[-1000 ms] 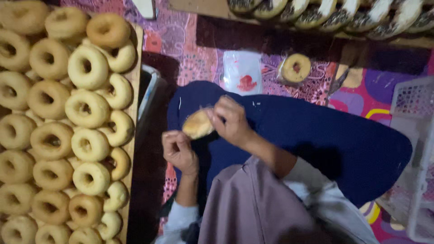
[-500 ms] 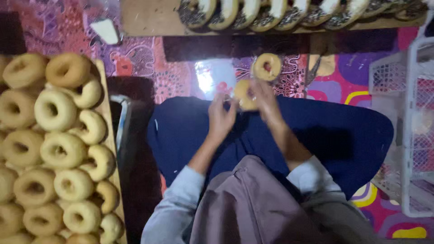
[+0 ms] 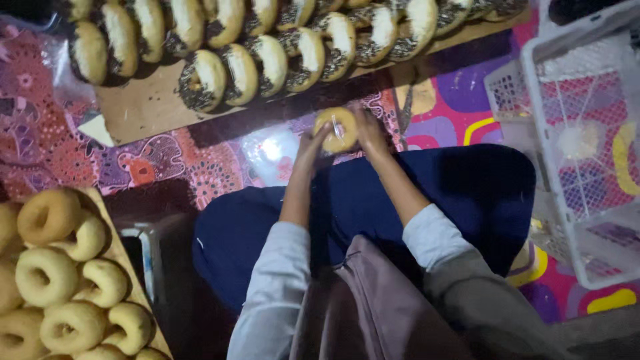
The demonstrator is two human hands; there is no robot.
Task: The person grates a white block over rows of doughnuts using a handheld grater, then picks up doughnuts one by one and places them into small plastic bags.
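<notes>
Head view is showing both hands out past the knees: the left hand (image 3: 311,148) and right hand (image 3: 369,131) are pinching a plain doughnut (image 3: 336,129) between them, fingers grasping its edges, just below the board (image 3: 143,107) of sprinkle-topped doughnuts (image 3: 267,60).

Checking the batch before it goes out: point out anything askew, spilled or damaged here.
Nothing stands out. Both hands, left hand and right hand, hold one plain ring doughnut; the chocolate-sprinkled doughnuts overlap in neat rows on the wooden board.
</notes>
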